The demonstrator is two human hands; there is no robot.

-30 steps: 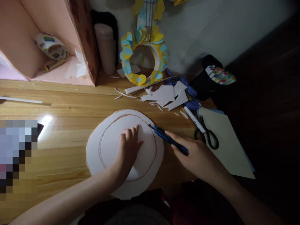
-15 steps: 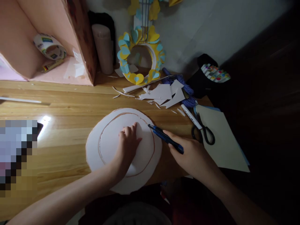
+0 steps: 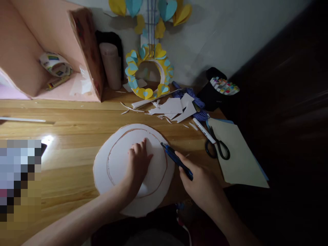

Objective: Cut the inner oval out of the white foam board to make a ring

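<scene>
A round white board lies on the wooden table, its near edge reaching past the table's front edge. A brownish ring is marked on it, a scored line showing along parts of it. My left hand presses on the board's middle, thumb apart from the fingers and nothing held. In my right hand is a blue and black utility knife, fingers wrapped round its handle. The knife's tip meets the board near the upper right of the ring; how deep the blade goes cannot be seen.
White paper scraps and purple yarn lie behind the board. Black scissors rest on coloured paper sheets to the right. A heart-decorated ring, a pen holder and a pink box stand at the back.
The view has tilted up, so everything sits lower in it. My right hand has drawn the knife slightly towards me along the ring, its handle swinging nearer. My left hand stays on the board.
</scene>
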